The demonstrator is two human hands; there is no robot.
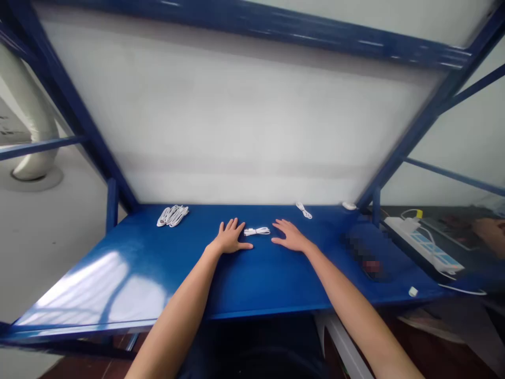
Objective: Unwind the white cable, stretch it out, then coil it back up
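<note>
Small coiled white cable [256, 231] lying flat on the blue table top [98, 295], between the two hands, long axis running left to right across the table, close to level, can't tell which end is which. Left hand [231, 237] and right hand [290, 236] both flat on the table, palms down, fingers spread apart, nothing gripped. Cable sits just beside the left hand's fingertips and just beside the right hand's fingers, doesn't look like it touches either, thumbs pointing inward just in front of it. Further back on the table a thicker bundle of white cable [172, 215] at back edge left of the hands, a smaller white cable coil [303, 210] at back edge right of them, a small white item [349, 206] at the back right corner. Right of the right hand a dark object [365, 258], blurred out, can't tell what, and a small white cube [413, 291] near the front edge. Beyond the table a white power strip [420, 245] on a dark surface, another person's hand [491, 234] at the far right edge, blue metal frame [450, 100] and white panel [236, 121] behind the table
</note>
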